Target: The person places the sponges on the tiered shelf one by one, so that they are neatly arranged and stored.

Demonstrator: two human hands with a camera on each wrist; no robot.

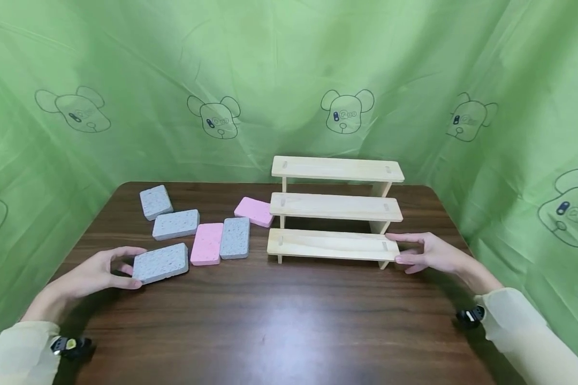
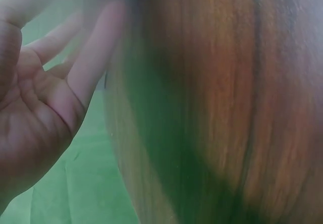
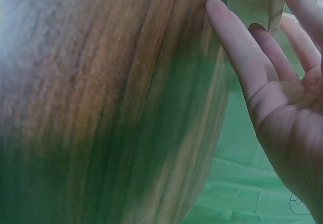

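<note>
In the head view, my left hand (image 1: pixel 96 272) grips the left end of a speckled blue-grey sponge (image 1: pixel 161 262), thumb at its near side and fingers at its far side. My right hand (image 1: pixel 431 254) holds the right end of the lowest board of a three-tier wooden display shelf (image 1: pixel 334 244), index finger at the board's edge and thumb lower in front. The left wrist view shows the palm of the left hand (image 2: pixel 45 93), its fingertips blurred at the top. In the right wrist view the right hand's fingers (image 3: pixel 245 47) reach up beside the pale wood.
Behind the held sponge lie blue-grey sponges (image 1: pixel 175 224) and pink sponges (image 1: pixel 207 244); another pink sponge (image 1: pixel 253 210) sits close to the shelf's left side. All rest on a dark wood-grain table (image 1: pixel 231 315). A green curtain (image 1: pixel 279 80) with printed bear heads surrounds its back and sides.
</note>
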